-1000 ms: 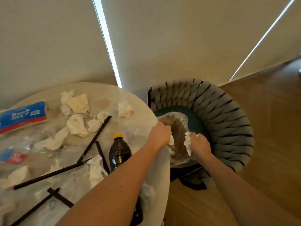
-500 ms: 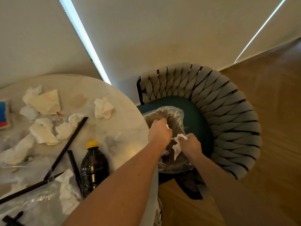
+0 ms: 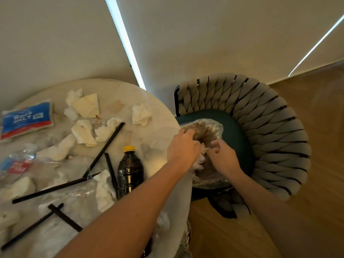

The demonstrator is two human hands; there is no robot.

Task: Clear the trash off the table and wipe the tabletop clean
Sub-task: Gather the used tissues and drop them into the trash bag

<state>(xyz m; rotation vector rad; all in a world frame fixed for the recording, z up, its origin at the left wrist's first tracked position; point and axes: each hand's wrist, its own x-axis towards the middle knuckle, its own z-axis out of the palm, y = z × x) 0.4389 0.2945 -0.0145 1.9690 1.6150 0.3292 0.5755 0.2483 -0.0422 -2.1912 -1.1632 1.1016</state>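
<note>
A clear plastic bag (image 3: 210, 127) lies open on the green chair seat beside the round marble table (image 3: 160, 131). My left hand (image 3: 181, 148) grips the bag's near rim at the table edge. My right hand (image 3: 221, 155) is inside the bag mouth, fingers closed on a crumpled white tissue (image 3: 201, 159) that sits between both hands. Several crumpled tissues (image 3: 140, 114) lie scattered over the tabletop, along with black strips (image 3: 104, 149) and clear plastic wrap (image 3: 74, 200).
A dark bottle with a yellow cap (image 3: 129, 170) stands near my left forearm. A blue rock salt packet (image 3: 27, 119) and a crushed plastic bottle (image 3: 16, 162) lie at the table's left. The woven chair (image 3: 270, 127) stands right of the table on a wooden floor.
My right hand has pushed the tissue lower into the bag's mouth and closer to my left hand. The view has swung left again, showing more of the table.
</note>
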